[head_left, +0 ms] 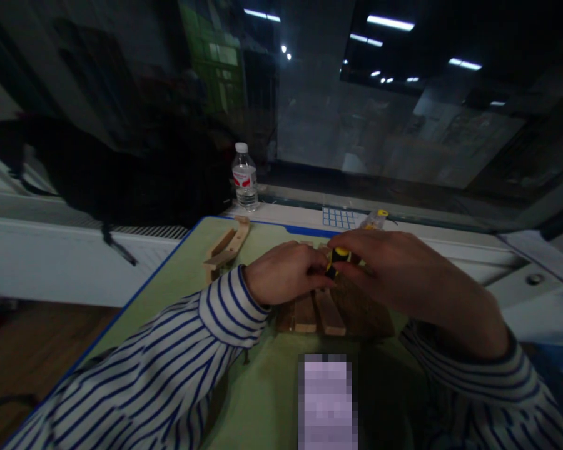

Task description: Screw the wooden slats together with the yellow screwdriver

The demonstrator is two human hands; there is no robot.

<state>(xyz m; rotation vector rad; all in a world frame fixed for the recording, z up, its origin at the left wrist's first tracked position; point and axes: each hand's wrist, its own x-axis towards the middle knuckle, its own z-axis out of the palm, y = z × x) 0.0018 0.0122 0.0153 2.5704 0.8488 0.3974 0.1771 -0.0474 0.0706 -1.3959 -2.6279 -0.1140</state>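
My right hand [385, 259] grips a short black-and-yellow screwdriver [340, 253] by its handle, tilted over the pale wooden slats [328, 312]. Close against it, my left hand [288, 272] has its fingers bent together near the tool's lower end. What those fingers pinch, if anything, is hidden. Two slats show side by side beneath my hands, lying on a darker brown board [366, 315]. The tool's tip is out of sight behind my fingers. Left of my hands stands a joined wooden piece [229, 247] with small holes in it.
A green tabletop [258, 387] with a blue edge carries the work. A pixelated phone-like rectangle [328, 403] is nearest me. On the window sill are a water bottle [244, 178], a blue-checked sheet [340, 217] and a clear bag [374, 219]. A black bag [122, 169] lies left.
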